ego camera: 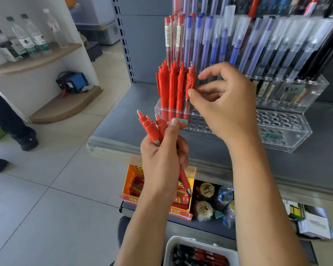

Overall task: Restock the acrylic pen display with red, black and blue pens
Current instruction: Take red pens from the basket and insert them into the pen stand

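White tray (168,250) at bottom edge, nearest, holds red and black pens, count unclear. Left hand (162,160) grips a bunch of red pens (152,129), about four. Right hand (222,100) pinches one red pen (190,81) between thumb and forefinger, lower end at the acrylic display (288,131) on the shelf (123,120). Beside it about five red pens stand in holes (170,87); behind, three capped red pens (172,35), then blue and black ones. Front holes bare.
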The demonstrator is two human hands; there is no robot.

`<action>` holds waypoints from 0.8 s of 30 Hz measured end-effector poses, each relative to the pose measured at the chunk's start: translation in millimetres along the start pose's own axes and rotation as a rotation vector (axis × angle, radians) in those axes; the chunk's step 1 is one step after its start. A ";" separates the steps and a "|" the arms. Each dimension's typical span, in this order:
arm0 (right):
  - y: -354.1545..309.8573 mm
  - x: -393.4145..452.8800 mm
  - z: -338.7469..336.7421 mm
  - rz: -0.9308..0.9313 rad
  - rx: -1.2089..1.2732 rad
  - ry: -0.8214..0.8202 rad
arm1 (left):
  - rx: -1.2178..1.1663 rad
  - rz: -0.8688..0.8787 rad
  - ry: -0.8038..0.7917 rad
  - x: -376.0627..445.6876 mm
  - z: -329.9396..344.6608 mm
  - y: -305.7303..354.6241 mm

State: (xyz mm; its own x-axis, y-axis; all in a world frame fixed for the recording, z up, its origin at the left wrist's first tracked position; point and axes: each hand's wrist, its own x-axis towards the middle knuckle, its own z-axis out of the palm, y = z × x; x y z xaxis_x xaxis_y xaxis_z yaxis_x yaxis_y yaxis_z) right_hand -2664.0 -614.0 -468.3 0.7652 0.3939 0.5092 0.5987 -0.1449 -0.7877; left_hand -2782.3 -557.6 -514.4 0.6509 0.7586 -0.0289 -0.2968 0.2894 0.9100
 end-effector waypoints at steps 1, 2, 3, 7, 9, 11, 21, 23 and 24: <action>-0.8 -0.2 -1.8 0.016 -0.019 -0.006 | 0.000 -0.002 -0.007 0.0 0.5 0.2; -1.8 -0.3 -4.3 0.023 -0.048 -0.011 | -0.002 -0.003 -0.015 0.2 1.2 0.1; -3.8 -0.8 -8.3 0.018 -0.069 -0.026 | -0.002 -0.007 -0.030 0.3 1.7 0.3; -15.4 -7.5 -33.8 0.070 -0.008 -0.402 | 0.017 -0.065 -0.189 -1.6 3.7 1.1; -18.5 -13.0 -46.6 0.145 0.027 -0.615 | 0.049 -0.083 -0.308 -3.3 3.5 -0.1; -16.9 -14.5 -56.9 0.166 0.034 -0.657 | 0.097 -0.082 -0.396 -5.6 4.0 -0.8; -5.2 -17.5 -90.3 0.139 0.178 -0.416 | 0.272 -0.085 -0.559 -20.8 21.5 2.2; -3.9 -16.2 -96.7 0.158 0.243 -0.306 | 0.276 -0.092 -0.551 -21.7 25.3 -0.4; -4.0 -16.4 -99.0 0.166 0.260 -0.289 | 0.278 -0.096 -0.543 -22.1 27.0 -2.0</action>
State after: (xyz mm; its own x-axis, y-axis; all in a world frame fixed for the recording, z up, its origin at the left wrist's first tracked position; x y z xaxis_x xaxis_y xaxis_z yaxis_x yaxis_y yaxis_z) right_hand -2655.5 -709.7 -439.1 0.7262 0.6282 0.2793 0.3656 -0.0087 -0.9307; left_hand -2777.3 -590.7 -504.4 0.9503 0.3097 0.0325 -0.0739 0.1227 0.9897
